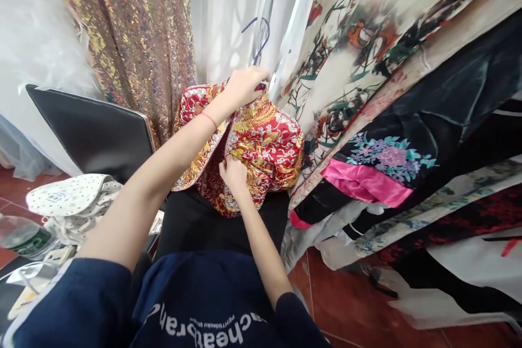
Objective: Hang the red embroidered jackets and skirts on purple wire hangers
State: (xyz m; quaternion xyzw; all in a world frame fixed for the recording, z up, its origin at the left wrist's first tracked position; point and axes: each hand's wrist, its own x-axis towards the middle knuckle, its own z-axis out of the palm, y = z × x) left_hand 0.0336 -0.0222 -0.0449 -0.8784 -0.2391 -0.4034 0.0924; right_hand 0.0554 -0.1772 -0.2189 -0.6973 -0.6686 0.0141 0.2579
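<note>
A red jacket (265, 141) with gold and silver embroidery hangs on a purple-hooked hanger (268, 38) before my lap. Its front is partly open, and the dark inside shows. My left hand (248, 86) is closed at the jacket's collar, just under the hook, seemingly on the hanger's neck; its fingertips are mostly hidden. Lower down, my right hand (235, 175) pinches the jacket's front edge. The jacket's lower part rests against my black-clad legs (191, 223).
On the right hang several garments, including a cream printed dress (338, 65) and a black garment (383, 141) with pink trim. A sequined curtain (142, 27) hangs behind. At left are a black chair back (89, 130), a spotted white cap (67, 196) and a plastic bottle (26, 239).
</note>
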